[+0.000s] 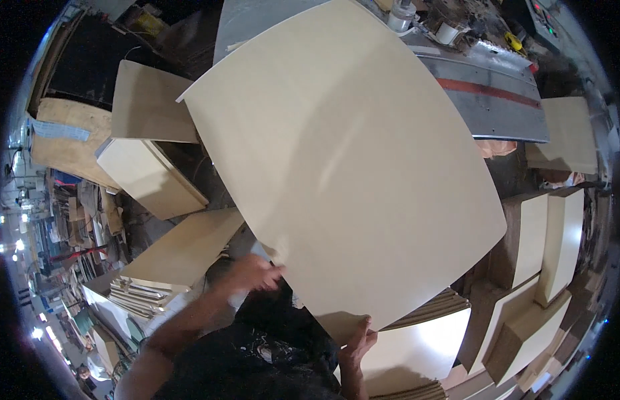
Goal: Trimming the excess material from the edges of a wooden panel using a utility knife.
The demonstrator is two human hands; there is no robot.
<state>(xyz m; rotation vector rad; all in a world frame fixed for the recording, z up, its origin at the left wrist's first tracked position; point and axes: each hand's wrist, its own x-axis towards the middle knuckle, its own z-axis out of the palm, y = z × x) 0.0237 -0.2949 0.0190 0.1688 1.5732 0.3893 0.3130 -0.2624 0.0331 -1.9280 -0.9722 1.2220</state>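
Note:
A large pale board (363, 167), smooth and thin, fills the middle of the view and slants away from me across a grey metal table. My right hand (358, 341) grips its near edge, the thumb tip on the upper face and part of the hand below the edge. Beside the board's left edge is my left hand (253, 272), its fingers bent and blurred. Whether it touches the board I cannot make out.
The metal machine table (490, 100) with a red strip lies at the far right. A stack of pale panels (417, 347) stands close to my right hand, with box-like pieces (530, 240) farther right. More panels (150, 177) lean on the left, near a layered stack (140, 293).

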